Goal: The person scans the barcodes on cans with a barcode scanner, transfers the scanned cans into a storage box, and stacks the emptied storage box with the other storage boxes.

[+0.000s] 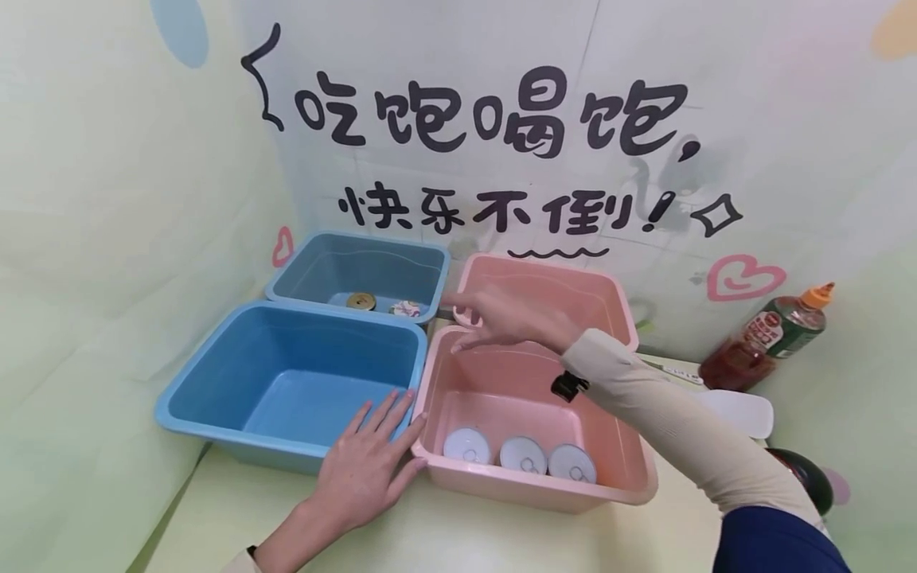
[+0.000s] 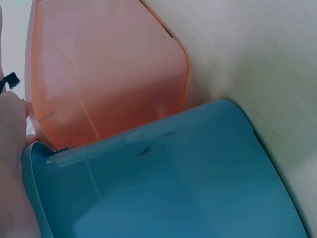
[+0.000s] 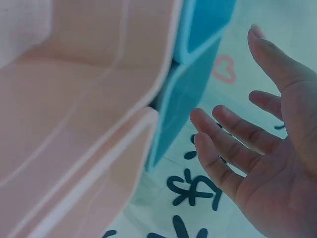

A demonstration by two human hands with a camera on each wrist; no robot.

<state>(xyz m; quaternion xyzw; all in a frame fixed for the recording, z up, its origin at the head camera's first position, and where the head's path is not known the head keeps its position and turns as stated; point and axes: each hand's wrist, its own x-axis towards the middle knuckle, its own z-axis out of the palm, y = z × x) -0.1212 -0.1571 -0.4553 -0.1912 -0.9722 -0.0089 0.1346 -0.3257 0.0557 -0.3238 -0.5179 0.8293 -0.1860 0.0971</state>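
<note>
My left hand rests with spread, straight fingers over the adjoining rims of the front blue bin and the front pink bin. My right hand is above the place where the pink bins meet, near the back blue bin. In the right wrist view its fingers are relaxed and apart, with nothing in them. Three cans with pull rings lie along the near side of the front pink bin. A round gold tin and a patterned piece lie in the back blue bin.
The back pink bin stands against the lettered wall, partly behind my right arm. To the right are a red sauce bottle with an orange cap, a white container and a dark rounded object.
</note>
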